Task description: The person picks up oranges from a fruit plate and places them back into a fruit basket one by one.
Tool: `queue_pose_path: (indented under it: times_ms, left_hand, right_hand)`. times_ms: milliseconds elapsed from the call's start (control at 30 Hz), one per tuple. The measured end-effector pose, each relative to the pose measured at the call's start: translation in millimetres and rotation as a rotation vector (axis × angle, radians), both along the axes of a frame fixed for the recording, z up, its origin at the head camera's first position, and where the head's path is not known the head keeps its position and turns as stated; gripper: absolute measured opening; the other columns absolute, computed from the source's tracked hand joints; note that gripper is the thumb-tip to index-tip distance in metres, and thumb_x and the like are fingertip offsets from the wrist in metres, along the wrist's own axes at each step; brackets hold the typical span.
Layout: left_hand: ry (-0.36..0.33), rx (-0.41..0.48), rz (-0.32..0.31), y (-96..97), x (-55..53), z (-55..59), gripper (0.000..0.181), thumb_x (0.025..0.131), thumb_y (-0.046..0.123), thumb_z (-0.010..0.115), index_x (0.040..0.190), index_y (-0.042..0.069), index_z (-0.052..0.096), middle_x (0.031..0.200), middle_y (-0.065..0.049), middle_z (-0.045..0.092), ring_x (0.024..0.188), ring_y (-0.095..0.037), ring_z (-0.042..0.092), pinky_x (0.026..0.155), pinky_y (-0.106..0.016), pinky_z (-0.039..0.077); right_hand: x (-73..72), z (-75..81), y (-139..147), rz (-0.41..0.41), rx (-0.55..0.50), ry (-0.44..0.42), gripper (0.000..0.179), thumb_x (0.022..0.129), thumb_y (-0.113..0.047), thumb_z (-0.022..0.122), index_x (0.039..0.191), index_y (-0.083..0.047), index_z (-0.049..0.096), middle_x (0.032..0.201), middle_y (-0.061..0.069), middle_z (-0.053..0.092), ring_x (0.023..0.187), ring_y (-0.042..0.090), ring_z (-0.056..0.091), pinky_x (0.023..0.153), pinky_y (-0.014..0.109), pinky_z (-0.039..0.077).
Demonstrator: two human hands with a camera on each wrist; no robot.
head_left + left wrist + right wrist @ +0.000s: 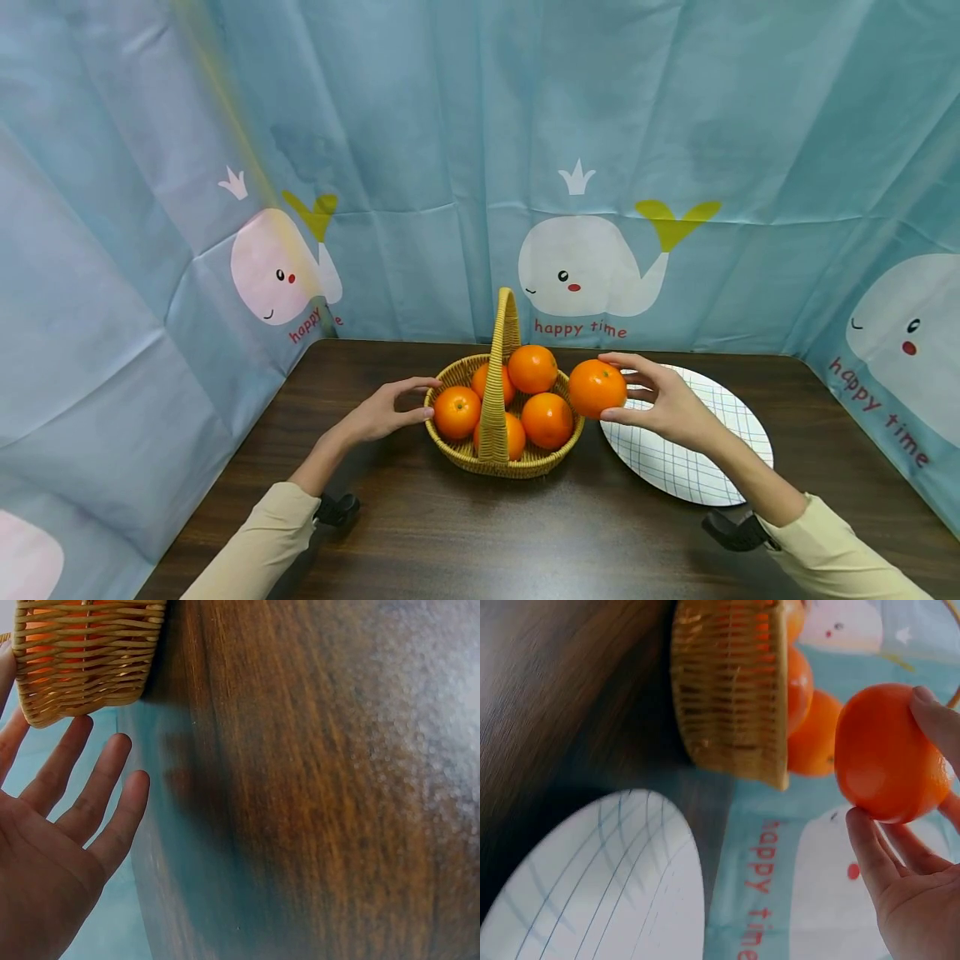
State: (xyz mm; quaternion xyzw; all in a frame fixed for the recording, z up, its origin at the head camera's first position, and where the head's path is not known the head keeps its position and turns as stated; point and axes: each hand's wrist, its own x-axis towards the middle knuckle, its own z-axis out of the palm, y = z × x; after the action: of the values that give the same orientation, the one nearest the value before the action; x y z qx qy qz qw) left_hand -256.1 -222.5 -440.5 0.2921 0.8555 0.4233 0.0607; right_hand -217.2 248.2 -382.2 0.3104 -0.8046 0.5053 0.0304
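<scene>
My right hand (675,406) pinches an orange (597,388) between thumb and fingertips, at the right rim of the wicker basket (510,469). In the right wrist view, the held orange (889,754) is up beside the basket (727,690), level with its rim. Several more oranges (547,421) sit inside the basket, partly behind its tall arched handle (493,400). At the basket's left side is my left hand (382,410), thumb and forefinger tips right at the rim. From the left wrist, this hand (60,832) shows its other fingers extended and spread near the wicker wall.
A white plate (738,433) with a blue grid pattern lies right of the basket, partly beneath my right hand and forearm. Everything stands on a dark wooden table (480,542). A light blue curtain (420,167) with printed whales hangs behind and at both sides.
</scene>
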Motion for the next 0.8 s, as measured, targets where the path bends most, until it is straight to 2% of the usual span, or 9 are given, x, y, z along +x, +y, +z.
queue_pose_path:
  times_ms: [167,300,600,800]
  left_hand:
    - [-0.001,0.001,0.004,0.2,1.2,1.2,0.049,0.1,0.024,0.068,0.145,0.008,0.056,0.144,-0.013,0.055,0.133,-0.037,0.047,0.108,-0.068,0.027]
    - [-0.004,0.006,0.003,0.3,2.2,2.2,0.049,0.1,0.022,0.068,0.145,0.009,0.055,0.144,-0.013,0.054,0.133,-0.037,0.047,0.108,-0.068,0.027]
    - [-0.016,0.006,-0.001,-0.2,1.3,1.0,0.049,0.1,0.023,0.069,0.146,0.01,0.055,0.144,-0.013,0.054,0.135,-0.04,0.044,0.109,-0.069,0.026]
    - [-0.017,0.01,-0.001,-0.5,0.4,-0.1,0.049,0.1,0.023,0.068,0.145,0.01,0.055,0.144,-0.013,0.055,0.134,-0.039,0.046,0.109,-0.069,0.026]
  right_hand:
    - [3.9,2.1,-16,0.051,-0.025,0.004,0.07,0.082,-0.006,0.087,0.145,-0.013,0.056,0.14,0.005,0.056,0.118,0.028,0.06,0.094,0.034,0.052]
    - [7.7,2.3,-27,0.079,-0.013,0.049,0.071,0.081,-0.007,0.088,0.144,-0.016,0.057,0.139,0.002,0.056,0.118,0.025,0.059,0.095,0.036,0.052]
    - [14.9,-5.1,-49,0.164,0.007,0.159,0.073,0.076,-0.008,0.091,0.141,-0.011,0.058,0.14,0.006,0.054,0.124,0.025,0.055,0.094,0.04,0.053]
    - [21.0,-10.8,-61,0.18,0.045,0.24,0.075,0.071,-0.005,0.094,0.137,-0.005,0.06,0.137,0.01,0.057,0.123,0.025,0.054,0.089,0.042,0.055]
